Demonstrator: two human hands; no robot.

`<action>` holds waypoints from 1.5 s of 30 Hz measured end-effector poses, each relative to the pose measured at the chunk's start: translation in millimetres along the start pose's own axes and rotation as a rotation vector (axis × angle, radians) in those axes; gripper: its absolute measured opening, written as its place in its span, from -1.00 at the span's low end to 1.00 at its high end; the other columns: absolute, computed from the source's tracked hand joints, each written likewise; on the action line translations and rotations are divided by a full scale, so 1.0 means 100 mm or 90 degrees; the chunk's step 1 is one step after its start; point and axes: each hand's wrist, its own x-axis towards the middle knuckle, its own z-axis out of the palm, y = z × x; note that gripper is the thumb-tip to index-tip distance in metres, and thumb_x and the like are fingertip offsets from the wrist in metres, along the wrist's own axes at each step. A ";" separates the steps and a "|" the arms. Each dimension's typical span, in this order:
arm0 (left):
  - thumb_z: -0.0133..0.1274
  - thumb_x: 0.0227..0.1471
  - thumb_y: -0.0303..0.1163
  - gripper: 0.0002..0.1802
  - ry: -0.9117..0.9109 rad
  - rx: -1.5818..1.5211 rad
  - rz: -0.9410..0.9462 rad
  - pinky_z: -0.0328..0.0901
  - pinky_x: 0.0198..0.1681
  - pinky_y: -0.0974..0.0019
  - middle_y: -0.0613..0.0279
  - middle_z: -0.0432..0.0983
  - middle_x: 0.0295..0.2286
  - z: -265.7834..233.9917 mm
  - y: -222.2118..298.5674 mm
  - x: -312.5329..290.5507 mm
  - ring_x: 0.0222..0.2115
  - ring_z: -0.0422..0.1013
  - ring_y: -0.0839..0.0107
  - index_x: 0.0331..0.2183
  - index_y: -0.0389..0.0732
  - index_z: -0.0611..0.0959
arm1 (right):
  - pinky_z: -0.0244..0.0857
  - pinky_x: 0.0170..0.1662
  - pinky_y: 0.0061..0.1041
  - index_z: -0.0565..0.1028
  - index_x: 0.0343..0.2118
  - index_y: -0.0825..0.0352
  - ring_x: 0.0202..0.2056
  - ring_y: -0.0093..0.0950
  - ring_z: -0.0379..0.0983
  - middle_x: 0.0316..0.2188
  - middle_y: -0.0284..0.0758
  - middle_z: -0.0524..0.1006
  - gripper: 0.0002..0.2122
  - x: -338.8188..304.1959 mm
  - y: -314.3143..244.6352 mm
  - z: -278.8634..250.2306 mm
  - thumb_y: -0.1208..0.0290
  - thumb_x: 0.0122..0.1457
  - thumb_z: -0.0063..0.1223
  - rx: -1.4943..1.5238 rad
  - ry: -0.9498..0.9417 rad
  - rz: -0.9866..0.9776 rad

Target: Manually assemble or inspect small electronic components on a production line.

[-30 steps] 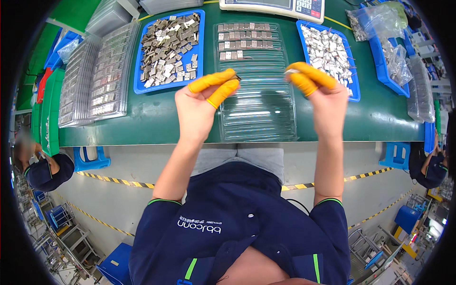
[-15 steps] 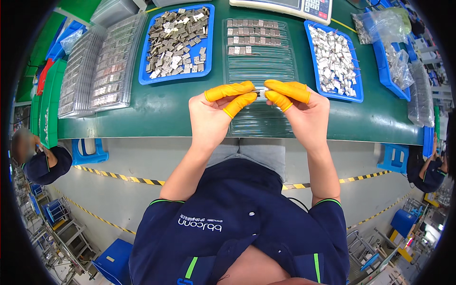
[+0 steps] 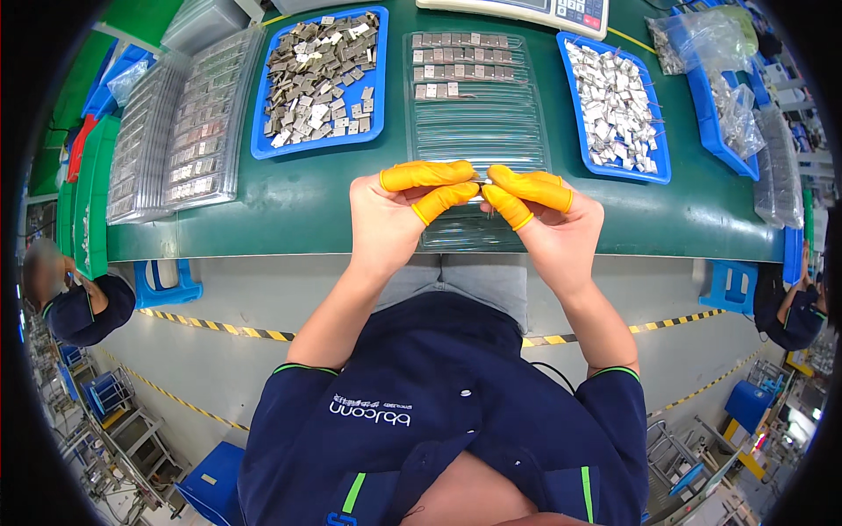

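My left hand and my right hand meet over the near part of a clear ribbed tray. Yellow finger cots cover the thumbs and forefingers, which are pinched closed. Between the fingertips is a small metal-and-white part, mostly covered, so its exact shape cannot be made out. Thin wire-like ends seem to hang below the right fingertips. Toward the far end of the tray lie rows of small grey metal pieces; the third row is shorter.
Left of the tray, a blue tray holds loose grey metal pieces; right of it, another blue tray holds small white wired parts. Filled clear trays are stacked far left. A scale stands at the back. Other people sit at both sides.
Both hands have come slightly closer to me, and the fingertips have drawn together. The white part, visible at the right fingertips before, is now mostly covered.
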 end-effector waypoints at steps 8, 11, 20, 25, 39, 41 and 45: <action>0.16 -0.24 -0.69 -0.78 -0.148 -0.007 -0.035 0.38 -0.22 0.37 0.09 0.53 -0.39 -0.13 0.10 0.07 -0.35 0.46 0.38 -0.38 -0.40 0.61 | 0.34 -0.18 -0.59 0.53 -0.31 0.44 -0.30 -0.53 0.46 -0.34 -0.29 0.52 -0.76 0.15 -0.05 -0.18 0.65 -0.13 0.19 0.153 -0.166 0.265; 0.15 -0.23 -0.68 -0.78 -0.173 -0.013 -0.060 0.37 -0.21 0.37 0.09 0.53 -0.39 -0.13 0.11 0.07 -0.36 0.47 0.39 -0.38 -0.40 0.61 | 0.33 -0.16 -0.59 0.52 -0.32 0.44 -0.30 -0.54 0.45 -0.34 -0.30 0.52 -0.75 0.14 -0.01 -0.16 0.65 -0.15 0.20 0.280 -0.177 0.312; 0.12 -0.15 -0.62 -0.72 -0.076 -0.042 -0.059 0.34 -0.14 0.38 0.07 0.50 -0.28 -0.10 0.06 0.19 -0.30 0.45 0.40 -0.26 -0.38 0.56 | 0.27 -0.19 -0.58 0.56 -0.43 0.36 -0.32 -0.55 0.43 -0.44 -0.36 0.54 -0.85 0.38 -0.13 -0.02 0.58 -0.15 0.20 -0.157 -0.062 -0.006; 0.04 -0.05 -0.59 -0.73 0.100 0.043 0.085 0.30 -0.15 0.42 0.09 0.49 -0.26 -0.24 0.01 0.28 -0.25 0.43 0.44 -0.21 -0.39 0.52 | 0.17 -0.07 -0.42 0.59 -0.50 0.24 -0.32 -0.42 0.40 -0.47 -0.40 0.53 -0.88 0.98 0.25 -0.13 0.46 -0.20 0.20 -0.607 0.075 -0.363; 0.09 -0.14 -0.62 -0.76 0.136 0.357 0.252 0.26 -0.13 0.39 0.17 0.53 -0.33 -0.50 -0.02 0.16 -0.26 0.42 0.40 -0.31 -0.27 0.60 | 0.03 0.09 -0.31 0.59 -0.49 0.23 -0.25 -0.49 0.40 -0.43 -0.41 0.53 -0.89 1.15 0.56 -0.18 0.46 -0.17 0.18 -0.716 -0.061 -0.394; 0.12 -0.20 -0.62 -0.74 0.228 0.457 0.359 0.19 -0.07 0.33 0.18 0.50 -0.26 -0.61 0.08 0.30 -0.17 0.35 0.33 -0.34 -0.19 0.62 | 0.01 0.12 -0.28 0.57 -0.42 0.21 -0.22 -0.47 0.40 -0.37 -0.42 0.52 -0.84 1.09 0.38 -0.23 0.46 -0.15 0.18 -0.686 0.027 -0.485; 0.14 -0.21 -0.57 -0.75 0.231 0.655 0.412 0.21 -0.09 0.32 0.18 0.50 -0.28 -0.90 0.32 0.56 -0.19 0.35 0.29 -0.34 -0.17 0.63 | 0.09 0.05 -0.31 0.52 -0.31 0.27 -0.24 -0.39 0.40 -0.37 -0.33 0.52 -0.78 0.94 0.21 -0.76 0.50 -0.10 0.15 -0.791 0.126 -0.434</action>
